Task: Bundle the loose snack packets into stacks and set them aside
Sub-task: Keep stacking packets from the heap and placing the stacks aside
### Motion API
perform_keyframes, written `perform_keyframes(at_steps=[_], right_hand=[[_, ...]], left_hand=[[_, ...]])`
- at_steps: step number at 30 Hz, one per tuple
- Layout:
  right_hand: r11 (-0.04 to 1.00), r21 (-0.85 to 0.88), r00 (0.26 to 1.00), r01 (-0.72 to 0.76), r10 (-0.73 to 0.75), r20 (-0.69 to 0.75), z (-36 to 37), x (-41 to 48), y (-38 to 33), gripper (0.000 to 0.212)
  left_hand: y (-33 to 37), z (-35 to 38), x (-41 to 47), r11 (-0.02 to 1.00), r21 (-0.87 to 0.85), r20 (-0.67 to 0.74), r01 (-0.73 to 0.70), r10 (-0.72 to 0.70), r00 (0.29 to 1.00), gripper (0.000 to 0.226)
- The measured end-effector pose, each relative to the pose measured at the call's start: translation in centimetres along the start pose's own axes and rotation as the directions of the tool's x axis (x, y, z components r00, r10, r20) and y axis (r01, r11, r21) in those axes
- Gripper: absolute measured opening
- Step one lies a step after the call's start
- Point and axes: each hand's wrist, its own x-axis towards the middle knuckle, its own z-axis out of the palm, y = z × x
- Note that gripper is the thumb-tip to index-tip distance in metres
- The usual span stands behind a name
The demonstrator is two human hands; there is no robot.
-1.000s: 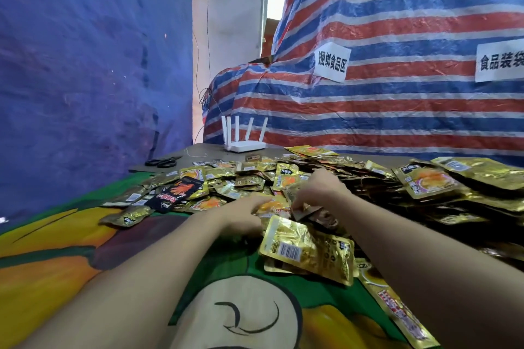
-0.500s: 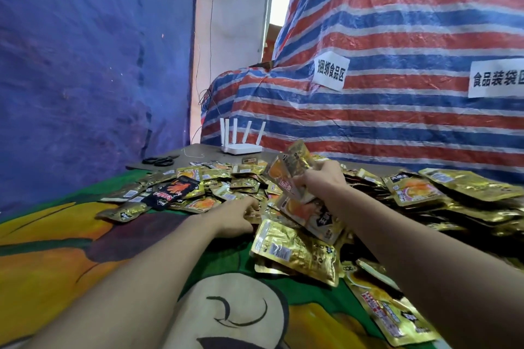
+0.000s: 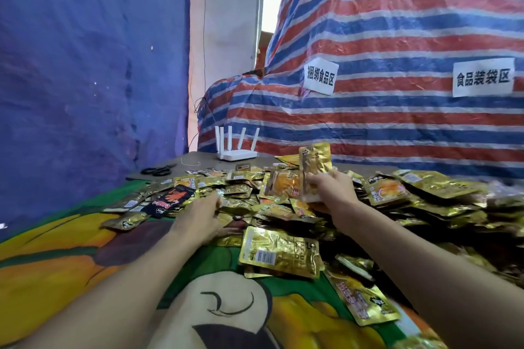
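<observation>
A wide heap of gold snack packets [image 3: 419, 201] covers the middle and right of the table. My right hand [image 3: 333, 193] grips a few gold packets [image 3: 314, 170] and holds them upright above the heap. My left hand [image 3: 202, 217] reaches into the left part of the heap, fingers down among the packets; I cannot tell whether it holds one. A large gold packet [image 3: 279, 255] lies face down between my forearms, and one black packet [image 3: 171, 198] lies among the gold ones at the left.
A colourful cartoon cloth [image 3: 85, 252] covers the near table. Black scissors [image 3: 157, 170] and a white router [image 3: 236, 154] sit at the far edge. A striped tarp [image 3: 397, 110] with two paper signs rises behind; a blue tarp [image 3: 71, 79] hangs at the left.
My right hand has lifted a few packets out of the heap and raised them upright. My left hand has slid left and farther into the pile.
</observation>
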Motion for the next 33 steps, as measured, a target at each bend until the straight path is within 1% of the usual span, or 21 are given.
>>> perform_keyframes(at_steps=[3, 4, 6, 7, 8, 9, 10, 11, 12, 13, 14, 16, 19, 20, 21, 22, 25, 27, 29, 31, 33], right_hand=[[0.985, 0.125, 0.992, -0.122, 0.124, -0.007, -1.3, -1.4, -0.2, 0.010], [0.975, 0.164, 0.988, -0.152, 0.156, -0.015, -1.8, -1.9, -0.2, 0.010], [0.946, 0.245, 0.976, -0.212, 0.218, 0.000, -2.7, -3.1, -0.2, 0.008], [0.925, 0.293, 0.969, -0.244, 0.248, 0.024, -3.1, -3.9, -0.2, 0.009], [0.900, 0.342, 0.962, -0.271, 0.269, 0.053, -3.5, -4.6, -0.3, 0.008], [0.879, 0.379, 0.956, -0.290, 0.283, 0.077, -3.8, -5.4, -0.3, 0.008], [0.860, 0.408, 0.951, -0.307, 0.294, 0.095, -4.0, -6.1, -0.2, 0.007], [0.845, 0.429, 0.947, -0.319, 0.301, 0.111, -4.3, -6.9, -0.2, 0.007], [0.829, 0.453, 0.945, -0.327, 0.300, 0.133, -4.4, -7.6, -0.1, 0.008], [0.824, 0.462, 0.945, -0.328, 0.285, 0.161, -4.6, -8.3, 0.0, 0.010], [0.826, 0.458, 0.944, -0.328, 0.269, 0.192, -4.7, -9.2, 0.0, 0.011], [0.842, 0.434, 0.941, -0.321, 0.232, 0.245, -4.7, -10.6, 0.6, 0.003], [0.836, 0.462, 0.941, -0.297, 0.173, 0.291, -4.4, -11.7, 2.2, 0.023], [0.853, 0.443, 0.944, -0.277, 0.156, 0.290, -4.2, -12.0, 2.5, 0.027], [0.874, 0.416, 0.945, -0.252, 0.130, 0.299, -4.1, -12.0, 2.7, 0.029], [0.890, 0.390, 0.943, -0.234, 0.110, 0.314, -3.9, -12.2, 2.7, 0.028], [0.918, 0.321, 0.916, -0.231, 0.093, 0.391, -3.4, -12.6, 2.9, 0.031], [0.936, 0.264, 0.891, -0.232, 0.095, 0.445, -3.1, -12.9, 3.0, 0.033], [0.952, 0.211, 0.870, -0.221, 0.095, 0.483, -2.7, -13.3, 3.1, 0.030], [0.969, 0.156, 0.868, -0.189, 0.091, 0.489, -2.5, -13.7, 3.3, 0.028], [0.980, 0.128, 0.870, -0.150, 0.070, 0.488, -2.4, -13.9, 3.4, 0.028]], left_hand=[[-0.4, -1.0, -0.8, 0.991, -0.124, -0.135, 0.058, -0.074, 0.988, 0.028], [-0.5, -1.4, -1.0, 0.979, -0.185, -0.167, 0.087, -0.119, 0.979, 0.028], [-0.5, -2.3, -1.3, 0.916, -0.355, -0.201, 0.184, -0.267, 0.942, 0.032], [-0.3, -2.8, -1.5, 0.847, -0.477, -0.187, 0.234, -0.358, 0.915, 0.035], [0.0, -3.1, -1.8, 0.733, -0.623, -0.136, 0.275, -0.447, 0.884, 0.039], [0.3, -3.5, -2.1, 0.566, -0.771, -0.053, 0.293, -0.516, 0.855, 0.045], [0.7, -3.7, -2.5, 0.370, -0.879, 0.055, 0.301, -0.549, 0.834, 0.052], [1.2, -3.8, -3.0, 0.184, -0.936, 0.160, 0.301, -0.541, 0.826, 0.060], [1.7, -3.8, -3.6, 0.038, -0.954, 0.238, 0.297, -0.504, 0.830, 0.068], [2.4, -3.7, -4.3, -0.057, -0.956, 0.281, 0.288, -0.461, 0.842, 0.075], [3.3, -3.5, -5.2, -0.106, -0.953, 0.300, 0.283, -0.429, 0.852, 0.078], [5.5, -2.9, -7.2, -0.165, -0.939, 0.342, 0.302, -0.361, 0.868, 0.071], [8.7, -2.0, -10.1, -0.302, -0.877, 0.445, 0.375, -0.208, 0.871, 0.047], [9.5, -2.0, -10.7, -0.323, -0.860, 0.465, 0.394, -0.178, 0.868, 0.039], [10.1, -2.0, -11.0, -0.335, -0.853, 0.469, 0.401, -0.150, 0.871, 0.037], [10.5, -2.2, -11.2, -0.345, -0.851, 0.459, 0.396, -0.125, 0.879, 0.043], [10.5, -2.5, -11.6, -0.370, -0.849, 0.427, 0.378, -0.058, 0.902, 0.071], [10.3, -2.5, -11.8, -0.362, -0.849, 0.421, 0.385, -0.020, 0.907, 0.074], [10.3, -2.3, -12.1, -0.342, -0.836, 0.434, 0.428, 0.062, 0.899, 0.063], [10.4, -2.0, -12.3, -0.274, -0.849, 0.440, 0.453, 0.110, 0.891, 0.044], [10.5, -1.6, -12.3, -0.187, -0.886, 0.423, 0.424, 0.047, 0.905, 0.032]])
